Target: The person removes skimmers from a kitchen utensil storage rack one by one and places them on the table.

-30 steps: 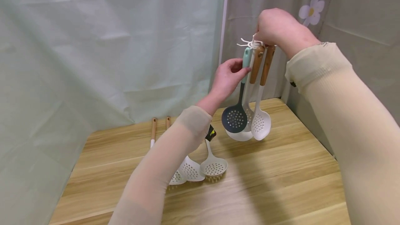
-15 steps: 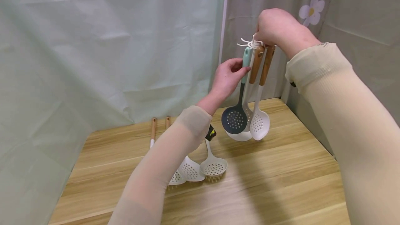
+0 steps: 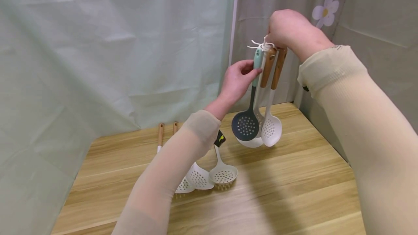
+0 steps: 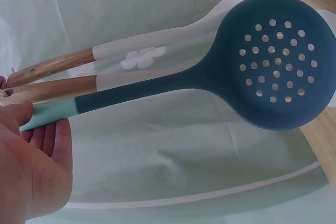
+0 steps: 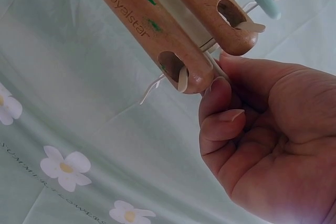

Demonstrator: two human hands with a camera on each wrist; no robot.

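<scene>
- Well, the wooden table [image 3: 294, 191] was the biggest thing, and it sat in front of a pale green curtain [image 3: 114, 46].
- The right hand [image 3: 289, 28] was up high, with its fingers [image 5: 220, 114] curled tight round the top of a white hook rack [image 3: 261, 44].
- The left hand [image 3: 236, 81] was lower down, and its thumb and fingers pinched the light green handle of the dark blue spoon [image 3: 245, 125].
- The dark blue spoon, full of little holes, hung from the rack, and its bowl was just above the table.
- Two white spoons with wooden handles [image 3: 272, 128] hung right beside it from the same rack, touching each other.
- More white spoons with holes [image 3: 223, 173] lay flat on the table, near the left arm.
- A small white flower [image 3: 325, 10] was printed on the grey cloth behind the right hand.
</scene>
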